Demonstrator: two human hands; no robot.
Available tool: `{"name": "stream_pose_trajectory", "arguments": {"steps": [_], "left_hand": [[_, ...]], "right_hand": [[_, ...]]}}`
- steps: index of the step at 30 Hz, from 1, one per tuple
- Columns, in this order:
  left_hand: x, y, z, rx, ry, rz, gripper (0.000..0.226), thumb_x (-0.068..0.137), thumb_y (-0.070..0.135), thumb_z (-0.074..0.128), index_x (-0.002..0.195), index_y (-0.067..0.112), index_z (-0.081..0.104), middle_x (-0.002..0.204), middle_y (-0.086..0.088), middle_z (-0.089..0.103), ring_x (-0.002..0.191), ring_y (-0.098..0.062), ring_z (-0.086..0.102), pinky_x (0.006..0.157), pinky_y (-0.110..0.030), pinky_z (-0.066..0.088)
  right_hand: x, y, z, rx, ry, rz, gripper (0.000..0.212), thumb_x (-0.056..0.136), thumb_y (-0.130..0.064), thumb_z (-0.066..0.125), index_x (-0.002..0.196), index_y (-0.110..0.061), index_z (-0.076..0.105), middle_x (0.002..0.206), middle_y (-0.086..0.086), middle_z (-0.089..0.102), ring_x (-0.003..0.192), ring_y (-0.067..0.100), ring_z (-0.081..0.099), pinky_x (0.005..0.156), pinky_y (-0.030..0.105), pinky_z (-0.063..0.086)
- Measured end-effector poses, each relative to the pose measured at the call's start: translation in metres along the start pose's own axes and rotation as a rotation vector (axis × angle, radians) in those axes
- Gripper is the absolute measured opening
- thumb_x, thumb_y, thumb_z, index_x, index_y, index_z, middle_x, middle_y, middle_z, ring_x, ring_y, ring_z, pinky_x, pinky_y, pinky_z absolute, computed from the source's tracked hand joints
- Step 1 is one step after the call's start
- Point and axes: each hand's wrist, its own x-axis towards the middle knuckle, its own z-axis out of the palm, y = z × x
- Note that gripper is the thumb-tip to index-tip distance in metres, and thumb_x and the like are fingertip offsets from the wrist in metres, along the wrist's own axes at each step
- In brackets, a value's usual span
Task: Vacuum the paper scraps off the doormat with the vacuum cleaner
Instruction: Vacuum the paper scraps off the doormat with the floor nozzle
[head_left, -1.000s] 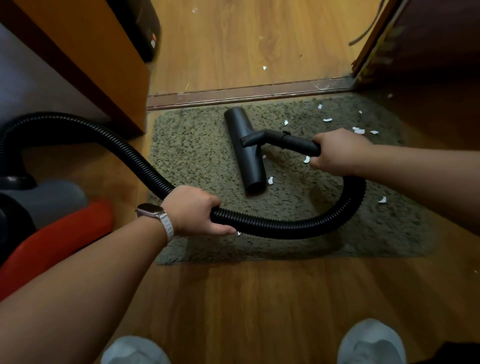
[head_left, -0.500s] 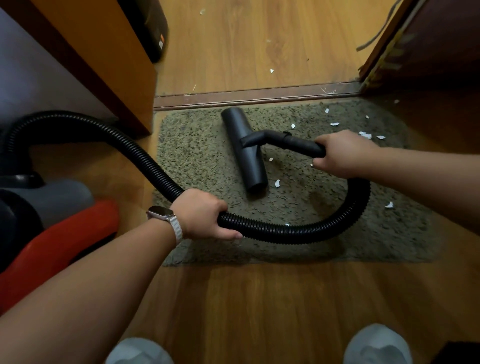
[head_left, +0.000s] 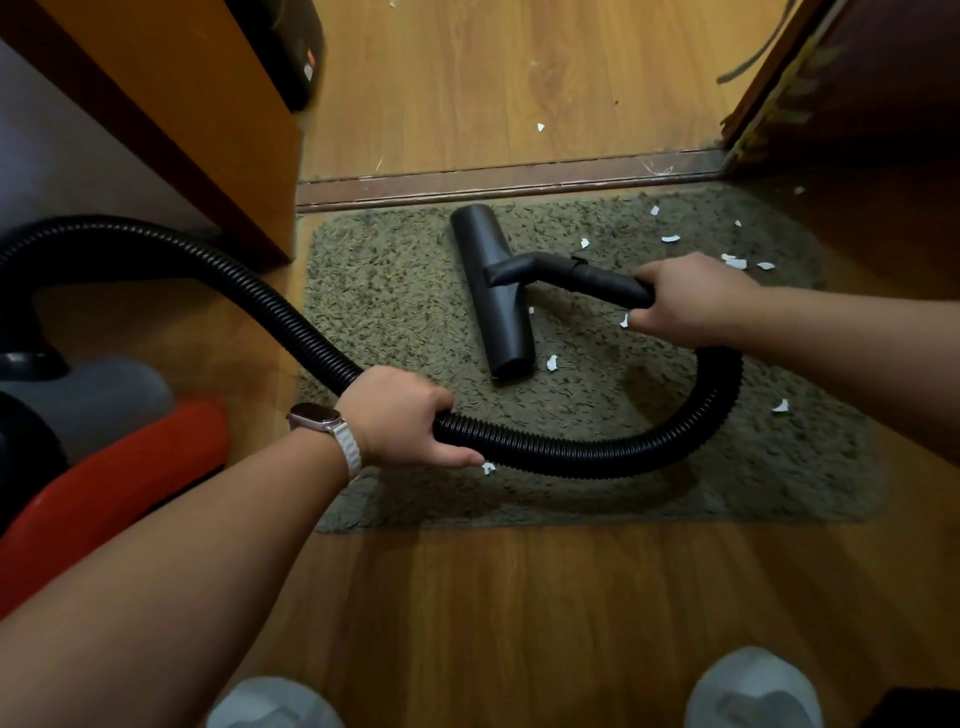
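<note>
Both arms reach forward, left hand (head_left: 400, 415) gripping the hose (head_left: 571, 453), right hand (head_left: 691, 300) the wand (head_left: 605, 280).

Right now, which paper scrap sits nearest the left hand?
The scrap just below the thumb of the left hand, on the near side of the hose. The others lie farther off, by the nozzle or farther right.

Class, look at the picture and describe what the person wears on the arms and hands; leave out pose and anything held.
Both forearms are bare: no sleeves in view, no gloves. Above the left hand, the wrist carries a watch with a rounded-rectangular dark face in a pale case, on a white ribbed band. The right hand and wrist show no jewellery.
</note>
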Motion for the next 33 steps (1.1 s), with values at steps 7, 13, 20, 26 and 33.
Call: {"name": "stream_pose_trajectory", "arguments": {"steps": [7, 13, 20, 26, 33], "left_hand": [[-0.001, -0.006, 0.004, -0.048, -0.023, -0.029, 0.083, 0.059, 0.097, 0.009, 0.069, 0.025, 0.049, 0.062, 0.010, 0.054, 0.057, -0.012, 0.056, 0.053, -0.026, 0.040], [0.003, -0.007, 0.004, -0.081, -0.027, -0.066, 0.081, 0.064, 0.096, 0.018, 0.070, 0.023, 0.052, 0.059, 0.010, 0.054, 0.054, -0.011, 0.055, 0.052, -0.026, 0.045], [0.000, -0.013, 0.009, -0.083, -0.027, -0.071, 0.085, 0.062, 0.098, 0.012, 0.071, 0.024, 0.052, 0.062, 0.009, 0.057, 0.057, -0.012, 0.056, 0.052, -0.026, 0.041], [-0.009, -0.015, 0.011, -0.056, -0.063, -0.071, 0.082, 0.063, 0.097, 0.013, 0.072, 0.025, 0.052, 0.062, 0.010, 0.056, 0.055, -0.011, 0.055, 0.052, -0.026, 0.043], [-0.016, -0.009, 0.009, -0.029, -0.103, -0.056, 0.081, 0.064, 0.096, 0.015, 0.073, 0.025, 0.054, 0.061, 0.009, 0.054, 0.056, -0.013, 0.056, 0.056, -0.029, 0.049]], "right_hand": [[0.017, -0.002, -0.004, 0.081, 0.050, 0.038, 0.017, 0.082, -0.038, 0.064, 0.086, -0.022, 0.061, 0.079, 0.004, 0.062, 0.072, 0.025, 0.057, 0.055, 0.030, 0.038], [0.037, 0.003, -0.008, 0.127, 0.042, 0.104, 0.022, 0.084, -0.035, 0.062, 0.099, -0.019, 0.065, 0.078, 0.006, 0.062, 0.072, 0.026, 0.059, 0.060, 0.031, 0.044], [0.055, -0.015, -0.006, 0.108, 0.057, 0.066, 0.021, 0.085, -0.036, 0.062, 0.095, -0.017, 0.063, 0.074, 0.004, 0.057, 0.069, 0.027, 0.055, 0.054, 0.030, 0.039], [0.061, -0.040, -0.001, 0.079, 0.028, -0.041, 0.018, 0.085, -0.039, 0.063, 0.095, -0.024, 0.061, 0.077, 0.001, 0.058, 0.076, 0.029, 0.058, 0.063, 0.032, 0.044], [0.049, -0.048, 0.007, 0.029, -0.043, -0.204, 0.019, 0.086, -0.040, 0.064, 0.100, -0.027, 0.063, 0.078, -0.003, 0.058, 0.079, 0.026, 0.058, 0.065, 0.031, 0.044]]}}
